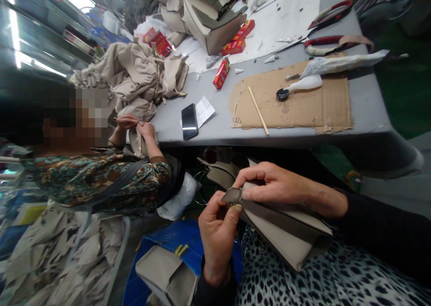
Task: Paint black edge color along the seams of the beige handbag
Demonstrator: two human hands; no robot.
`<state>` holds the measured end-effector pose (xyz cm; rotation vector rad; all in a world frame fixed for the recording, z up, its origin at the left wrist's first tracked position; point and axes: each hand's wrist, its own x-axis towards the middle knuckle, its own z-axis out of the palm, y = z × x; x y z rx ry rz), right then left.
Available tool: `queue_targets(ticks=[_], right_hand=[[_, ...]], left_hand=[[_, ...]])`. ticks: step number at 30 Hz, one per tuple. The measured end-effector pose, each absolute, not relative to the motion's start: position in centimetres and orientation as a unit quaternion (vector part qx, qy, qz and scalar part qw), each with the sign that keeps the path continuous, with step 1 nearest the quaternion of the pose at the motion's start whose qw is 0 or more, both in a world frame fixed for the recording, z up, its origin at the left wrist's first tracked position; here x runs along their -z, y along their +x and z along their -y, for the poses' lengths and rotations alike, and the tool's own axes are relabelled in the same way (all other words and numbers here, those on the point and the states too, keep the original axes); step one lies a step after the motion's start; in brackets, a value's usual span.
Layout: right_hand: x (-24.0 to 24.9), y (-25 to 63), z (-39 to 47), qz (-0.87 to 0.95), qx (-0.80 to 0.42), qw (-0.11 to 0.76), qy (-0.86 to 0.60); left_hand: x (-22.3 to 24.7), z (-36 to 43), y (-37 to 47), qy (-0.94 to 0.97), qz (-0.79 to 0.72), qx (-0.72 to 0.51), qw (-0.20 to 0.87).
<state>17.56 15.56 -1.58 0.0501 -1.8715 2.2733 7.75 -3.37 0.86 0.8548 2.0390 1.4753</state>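
A grey-beige bag piece [286,229] lies over my lap, its narrow end raised between my two hands. My left hand [218,227] pinches the pointed tip of that end from below, thumb on top. Against the same end, from the right, my right hand [272,182] presses with its thumb and fingers closed. A small metal-looking part shows between the fingertips, too small to make out. Another beige piece [220,173] is just behind my hands, below the table edge.
On the grey table [215,126] are cardboard [299,104] with a stick and brush, a phone [189,121], red boxes [221,72], scissors [323,41] and beige pieces. A co-worker [97,176] sits at left. A blue bin [148,247] holds more bags.
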Motion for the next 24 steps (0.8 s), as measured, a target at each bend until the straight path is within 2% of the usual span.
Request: queue_targets(ticks=[12, 24], right_hand=[[1.42, 17.52, -15.54, 0.638, -0.763, 0.103, 0.025], [1.84, 17.53, -15.65, 0.621, -0.778, 0.092, 0.026]], left_hand=[[-1.11, 3.57, 7.89, 0.311, -0.762, -0.518, 0.233], [-1.19, 2.63, 7.99, 0.322, -0.737, -0.548, 0.230]])
